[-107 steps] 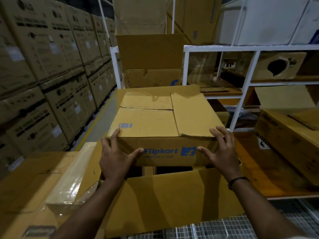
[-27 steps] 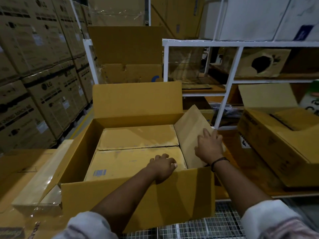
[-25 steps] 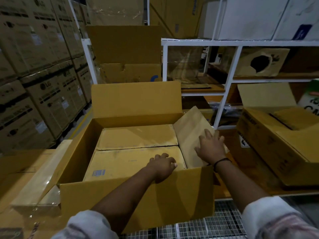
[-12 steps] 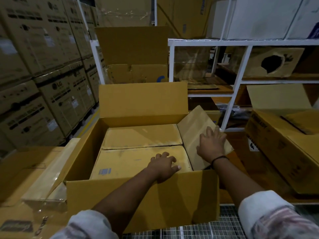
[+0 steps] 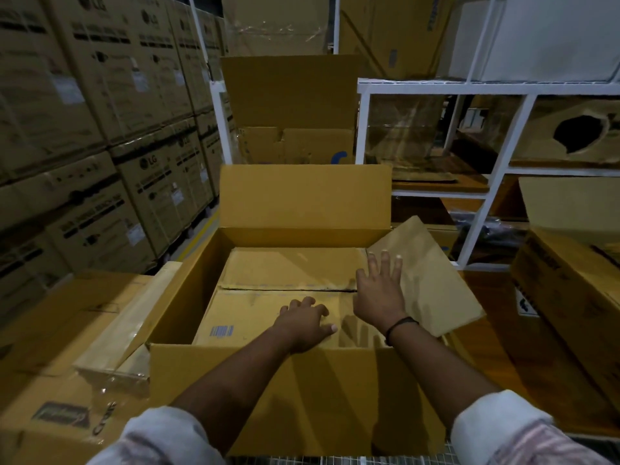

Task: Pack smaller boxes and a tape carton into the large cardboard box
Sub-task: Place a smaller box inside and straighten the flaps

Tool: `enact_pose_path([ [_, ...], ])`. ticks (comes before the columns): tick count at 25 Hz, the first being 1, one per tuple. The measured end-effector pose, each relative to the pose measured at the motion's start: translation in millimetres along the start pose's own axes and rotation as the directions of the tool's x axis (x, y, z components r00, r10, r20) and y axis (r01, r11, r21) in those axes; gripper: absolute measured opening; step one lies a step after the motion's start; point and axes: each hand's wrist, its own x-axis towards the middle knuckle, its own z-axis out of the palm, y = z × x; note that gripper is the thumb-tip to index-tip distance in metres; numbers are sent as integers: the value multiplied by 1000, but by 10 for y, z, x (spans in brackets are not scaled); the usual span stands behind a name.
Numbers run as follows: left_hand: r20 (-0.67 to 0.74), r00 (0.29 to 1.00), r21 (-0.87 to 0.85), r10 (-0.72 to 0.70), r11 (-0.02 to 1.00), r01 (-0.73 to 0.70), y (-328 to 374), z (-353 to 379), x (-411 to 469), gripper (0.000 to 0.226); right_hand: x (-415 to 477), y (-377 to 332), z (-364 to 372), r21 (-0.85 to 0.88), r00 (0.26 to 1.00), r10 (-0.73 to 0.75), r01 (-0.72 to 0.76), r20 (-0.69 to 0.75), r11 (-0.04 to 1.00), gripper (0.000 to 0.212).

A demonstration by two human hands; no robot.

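Head view, dim warehouse light.

- 9 to 11 o'clock: a wall of stacked cartons (image 5: 100, 146) is seen, each printed with the "LG" logo. The smaller print and the white labels cannot be read.
- 1 to 3 o'clock: a white rack (image 5: 486, 85) is seen, with a holed carton (image 5: 577, 132) on one shelf.
- 12 o'clock: an open carton (image 5: 292, 95) stands behind, with part of a blue mark (image 5: 340, 157) at its lower right.
- Centre: the large cardboard box (image 5: 352, 397) is open-topped, its long axis apparently on the 9–3 line. Its rear flap (image 5: 302, 196) stands upright at 12.
- 7 to 8 o'clock: a film-wrapped carton (image 5: 67, 347) is noted; its print is blurred.
- 3 to 4 o'clock: a plain brown carton (image 5: 570, 297) is noted just beside the large box.
- Inside the large box: a smaller box (image 5: 292, 270) lies flat and fills most of the floor. The seam between its top flaps runs 9 to 3.
- Its side flap (image 5: 436, 280) is raised at 3 and tilted out over the large box's right wall.
- The right hand (image 5: 379, 290) is laid against that flap, fingers straight and spread, nothing gripped. A dark wristband (image 5: 401, 325) is worn.
- The left hand (image 5: 305, 322) is pressed on the near top flap, fingers loosely bent, nothing held.
- A barcode label (image 5: 221, 331) is seen at 7 on that flap; its digits are unreadable.
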Motion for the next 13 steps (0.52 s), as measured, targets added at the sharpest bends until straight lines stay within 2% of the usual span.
enact_pose_path([
  [6,-15,996,-18,-84,996,84,-169,28,-28,65,-1,-350,161,250,978,-172,139,116,958,56],
  [10,1,994,-15,-108,994,108,-435,15,35,68,80,-603,269,411,960,-220,131,176,902,63],
  [13,37,994,34,-103,994,101,-736,7,150,73,216,-775,258,440,937,-271,151,223,885,68],
])
